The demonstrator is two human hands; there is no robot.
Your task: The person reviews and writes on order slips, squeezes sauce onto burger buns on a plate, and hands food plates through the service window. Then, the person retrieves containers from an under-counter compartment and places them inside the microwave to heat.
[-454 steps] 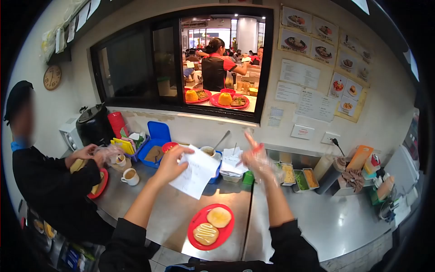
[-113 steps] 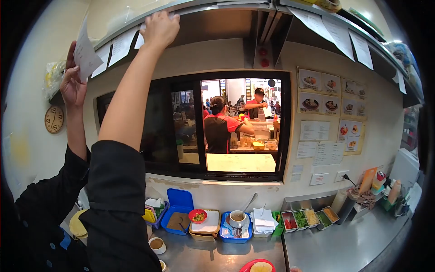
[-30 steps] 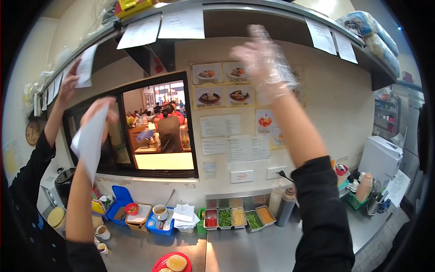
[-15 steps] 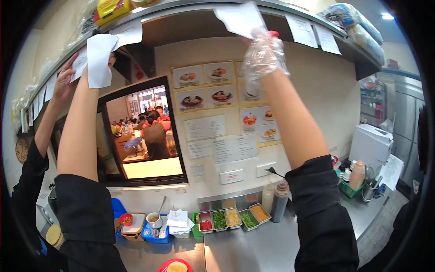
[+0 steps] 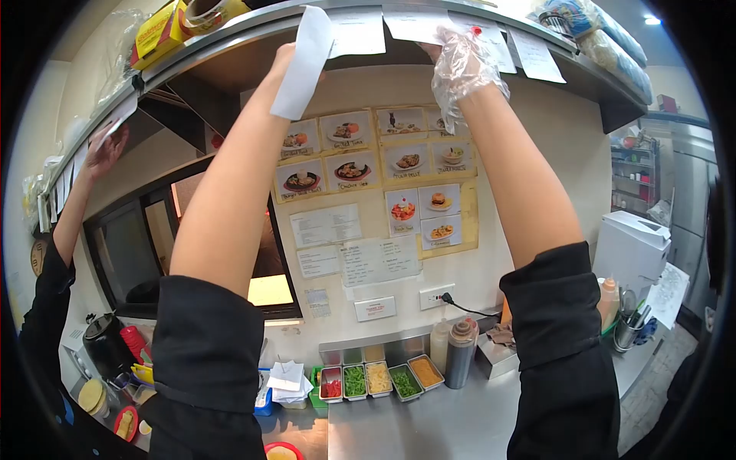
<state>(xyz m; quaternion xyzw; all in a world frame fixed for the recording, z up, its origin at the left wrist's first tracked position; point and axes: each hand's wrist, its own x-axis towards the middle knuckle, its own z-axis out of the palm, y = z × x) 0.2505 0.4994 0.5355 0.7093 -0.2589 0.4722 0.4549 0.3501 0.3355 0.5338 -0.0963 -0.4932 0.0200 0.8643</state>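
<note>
Both of my arms are raised to the metal shelf edge (image 5: 253, 24) overhead. My left hand (image 5: 290, 65) is closed on a loose white slip (image 5: 308, 63), which hides most of its fingers, beside a paper (image 5: 356, 34) hanging from the edge. My right hand (image 5: 466, 63), in a clear plastic glove, pinches the right part of another white paper (image 5: 416, 24) at the shelf edge. Something small and red shows at the gloved fingertips. More papers (image 5: 535, 55) hang just right of this hand.
A co-worker's hand (image 5: 107, 152) holds a paper at the shelf's left end. Below are trays of chopped food (image 5: 354, 381), squeeze bottles (image 5: 460, 354), a stack of slips (image 5: 287, 379) and a red plate (image 5: 282, 451). Menu pictures (image 5: 406, 157) cover the wall.
My left hand has moved right along the shelf with its slip. My right hand has brought its paper against the shelf edge. The view has turned right, and the co-worker's hand sits lower.
</note>
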